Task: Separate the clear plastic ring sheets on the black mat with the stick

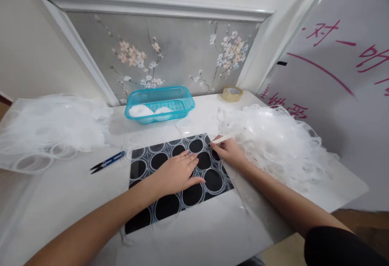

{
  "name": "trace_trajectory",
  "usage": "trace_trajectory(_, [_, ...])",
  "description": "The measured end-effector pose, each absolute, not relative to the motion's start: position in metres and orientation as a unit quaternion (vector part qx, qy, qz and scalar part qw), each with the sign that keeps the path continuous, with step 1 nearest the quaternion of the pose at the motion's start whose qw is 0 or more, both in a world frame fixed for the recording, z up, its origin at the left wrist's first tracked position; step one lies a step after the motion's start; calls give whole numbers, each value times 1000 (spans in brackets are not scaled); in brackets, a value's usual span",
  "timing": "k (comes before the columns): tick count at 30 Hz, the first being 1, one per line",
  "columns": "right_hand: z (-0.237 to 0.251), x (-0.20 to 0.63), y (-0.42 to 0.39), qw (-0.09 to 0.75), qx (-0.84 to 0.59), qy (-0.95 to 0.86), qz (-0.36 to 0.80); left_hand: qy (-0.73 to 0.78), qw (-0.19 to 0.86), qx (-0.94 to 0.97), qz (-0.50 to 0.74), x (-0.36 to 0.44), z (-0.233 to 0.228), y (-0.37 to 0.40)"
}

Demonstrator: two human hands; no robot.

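A white table [75, 193] fills most of the view, standing against a wall with a framed panel of painted blossoms [164, 51]. A whiteboard [340, 75] with pink writing leans at the right.

Two heaps of thin clear plastic with ring shapes lie on the table. The left heap [45, 128] spreads over the far left edge. The right heap [279, 140] is piled just beside the right hand and reaches toward the table's right corner.

In the middle lies a black mat [170, 205], and over it a clear sheet with rows of rings [209, 179], so the black shows as round patches. The sheet runs on toward the right heap; where it ends cannot be told.

The left hand [178, 172] lies flat and open on this sheet, palm down, fingers spread and pointing right, pressing it against the mat. The right hand [229, 152] is at the mat's far right corner, touching the sheet, its fingers closed around a thin pale stick [223, 138] whose free end points up and right toward the heap.

A blue basket [179, 106] stands at the back of the table, with white round pieces [141, 110] inside it. A roll of tape [232, 94] sits near the back right corner. Small blue-handled snips [107, 162] lie left of the mat, well apart from both hands.
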State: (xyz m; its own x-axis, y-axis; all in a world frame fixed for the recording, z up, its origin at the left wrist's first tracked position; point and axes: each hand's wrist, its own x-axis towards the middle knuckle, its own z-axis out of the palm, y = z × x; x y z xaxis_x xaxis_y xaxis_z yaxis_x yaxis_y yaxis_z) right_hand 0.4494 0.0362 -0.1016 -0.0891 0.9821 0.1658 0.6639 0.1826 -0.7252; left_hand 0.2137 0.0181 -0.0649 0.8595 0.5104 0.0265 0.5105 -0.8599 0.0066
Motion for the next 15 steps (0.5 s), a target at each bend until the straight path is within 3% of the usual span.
trace_trajectory(7, [-112,451,44,387,-598,-636,296,-199,22,-979,39,252,-71,42])
trace_trajectory(15, [-114,452,44,379,-599,-638,302,-193,39,-979,50,256,-86,49])
